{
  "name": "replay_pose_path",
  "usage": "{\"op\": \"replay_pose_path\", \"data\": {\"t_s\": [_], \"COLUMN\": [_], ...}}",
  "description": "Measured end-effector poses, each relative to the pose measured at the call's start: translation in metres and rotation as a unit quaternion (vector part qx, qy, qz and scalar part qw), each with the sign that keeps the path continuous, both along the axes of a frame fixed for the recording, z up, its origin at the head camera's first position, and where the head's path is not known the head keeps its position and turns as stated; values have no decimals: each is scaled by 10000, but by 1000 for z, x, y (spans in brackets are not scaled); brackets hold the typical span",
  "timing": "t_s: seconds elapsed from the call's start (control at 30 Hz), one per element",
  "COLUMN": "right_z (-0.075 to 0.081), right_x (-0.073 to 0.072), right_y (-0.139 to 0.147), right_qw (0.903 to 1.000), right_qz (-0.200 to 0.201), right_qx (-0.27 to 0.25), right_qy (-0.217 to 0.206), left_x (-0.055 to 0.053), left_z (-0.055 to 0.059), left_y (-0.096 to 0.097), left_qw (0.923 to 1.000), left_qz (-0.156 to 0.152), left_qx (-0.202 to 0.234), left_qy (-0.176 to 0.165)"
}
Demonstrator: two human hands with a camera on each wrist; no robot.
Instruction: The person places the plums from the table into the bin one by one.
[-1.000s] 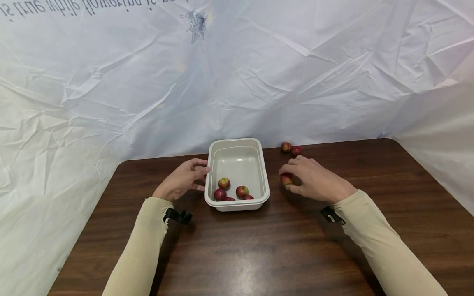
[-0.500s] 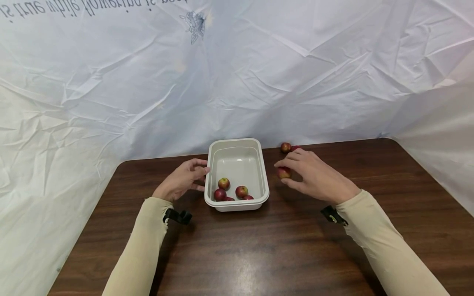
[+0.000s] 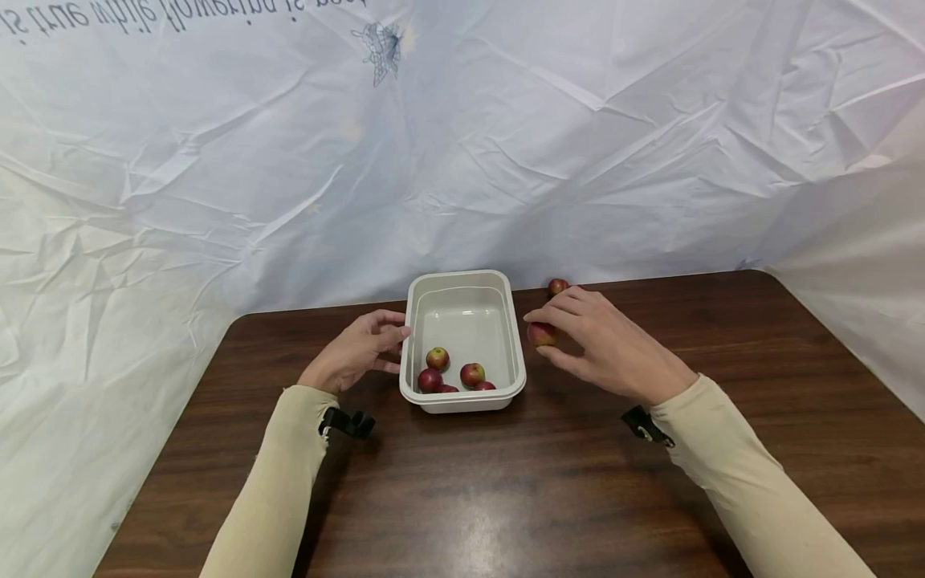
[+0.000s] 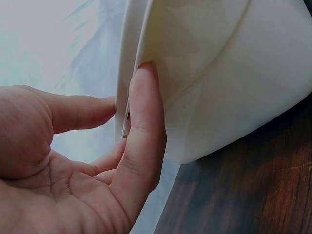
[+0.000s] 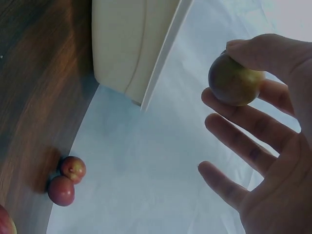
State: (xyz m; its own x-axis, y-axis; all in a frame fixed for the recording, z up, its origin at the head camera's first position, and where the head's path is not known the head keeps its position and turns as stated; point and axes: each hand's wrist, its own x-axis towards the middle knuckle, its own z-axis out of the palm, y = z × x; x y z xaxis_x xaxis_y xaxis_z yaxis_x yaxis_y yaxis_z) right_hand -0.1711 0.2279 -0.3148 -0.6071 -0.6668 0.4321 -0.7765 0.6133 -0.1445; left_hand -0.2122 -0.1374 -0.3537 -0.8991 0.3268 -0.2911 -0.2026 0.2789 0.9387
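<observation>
A small red-and-yellow apple [image 3: 541,334] is pinched between the thumb and fingers of my right hand [image 3: 610,347], just right of the off-white plastic tub [image 3: 466,323]. The right wrist view shows this apple [image 5: 233,82] held off the table, with the other fingers spread below it. My left hand [image 3: 357,351] grips the tub's left rim. In the left wrist view the thumb lies on one side of the rim [image 4: 127,63] and the fingers on the other. Several small apples [image 3: 437,358] lie inside the tub, at its near end.
Near the table's back edge is another apple [image 3: 557,286]; the right hand covers its neighbour in the head view. The right wrist view shows both apples [image 5: 73,169], plus part of a third at the lower left. A white cloth [image 3: 462,160] hangs behind the dark wooden table [image 3: 448,490].
My right hand has lifted the apple and carried it left towards the tub, covering one of the back apples. My left hand and the tub have stayed in place.
</observation>
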Motion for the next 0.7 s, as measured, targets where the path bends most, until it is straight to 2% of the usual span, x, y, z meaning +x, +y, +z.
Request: {"op": "replay_pose_path", "data": {"t_s": [0.7], "right_z": [-14], "right_x": [6], "right_y": [-24], "right_qw": [9996], "right_qz": [183], "right_qx": [-177], "right_qy": [139], "left_x": [0], "left_z": [2], "left_y": [1], "left_qw": [10000], "left_qz": [36], "left_qx": [2], "left_qy": [-21]}}
